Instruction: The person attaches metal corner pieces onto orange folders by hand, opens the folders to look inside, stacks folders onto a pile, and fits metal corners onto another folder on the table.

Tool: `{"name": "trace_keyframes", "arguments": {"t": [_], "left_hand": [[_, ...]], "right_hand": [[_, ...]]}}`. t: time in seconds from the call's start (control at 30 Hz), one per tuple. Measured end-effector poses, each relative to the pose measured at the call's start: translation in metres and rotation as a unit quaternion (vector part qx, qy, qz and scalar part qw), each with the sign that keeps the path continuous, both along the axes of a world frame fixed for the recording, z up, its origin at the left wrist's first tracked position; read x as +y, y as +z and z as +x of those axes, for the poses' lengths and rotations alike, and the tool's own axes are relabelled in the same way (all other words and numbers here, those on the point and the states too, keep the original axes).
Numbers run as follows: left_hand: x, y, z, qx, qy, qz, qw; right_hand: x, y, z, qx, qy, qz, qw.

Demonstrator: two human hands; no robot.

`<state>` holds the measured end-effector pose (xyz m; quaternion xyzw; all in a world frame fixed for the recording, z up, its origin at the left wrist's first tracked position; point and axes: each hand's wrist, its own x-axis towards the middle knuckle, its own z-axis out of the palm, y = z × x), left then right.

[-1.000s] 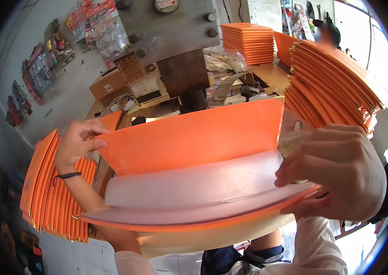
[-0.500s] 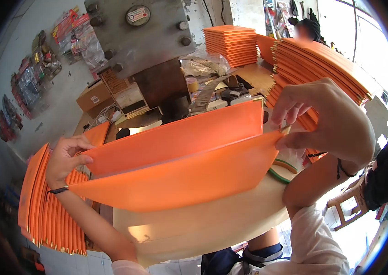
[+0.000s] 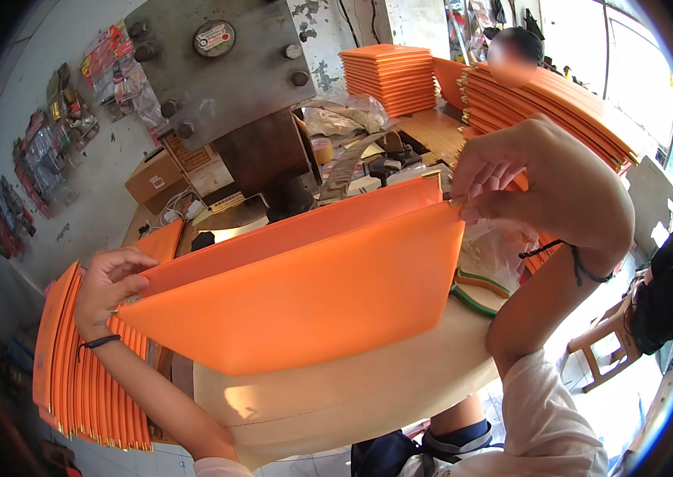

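Note:
An orange folder [image 3: 297, 294] stands partly open in front of me, its two covers apart at the top. My left hand [image 3: 110, 286] is closed round its left end, thumb on the inside edge. At the upper right corner of the near cover, the thumb and fingers of my right hand [image 3: 531, 179] pinch a small metal corner piece [image 3: 456, 200]. Another brass-coloured corner [image 3: 436, 176] shows on the far cover. Under the folder lies a pale rounded work surface [image 3: 336, 405]. Green-handled pliers [image 3: 475, 298] rest on it below my right hand.
Orange folders with metal corners are stacked at the left [image 3: 90, 374], at the back [image 3: 388, 79] and at the right [image 3: 543, 111]. A heavy metal machine [image 3: 217, 63] rises behind the cluttered bench. Another person [image 3: 515, 56] is beyond the right stack. A brown stool [image 3: 603, 346] stands at right.
The near cover has tilted up toward the far one, narrowing the gap between them. My right hand has moved left and slightly up with its corner. My left hand keeps its hold.

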<state>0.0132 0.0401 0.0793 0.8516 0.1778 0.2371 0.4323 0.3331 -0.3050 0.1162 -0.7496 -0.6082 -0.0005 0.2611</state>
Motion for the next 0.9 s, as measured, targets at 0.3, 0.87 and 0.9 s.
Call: {"name": "trace_keyframes", "arguments": {"t": [0.3,0.87,0.9], "left_hand": [[0.014,-0.003,-0.018,0.007,0.027,0.055,0.998],[0.008,0.001,-0.028,-0.014,0.056,0.076,0.995],[0.009,0.001,-0.03,-0.018,0.06,0.095,0.993]], "right_hand": [[0.006,-0.003,0.008,0.059,0.003,-0.002,0.998],[0.021,-0.008,0.021,0.001,-0.069,-0.018,0.997],[0.021,-0.009,0.021,-0.012,-0.063,-0.009,0.998]]}}
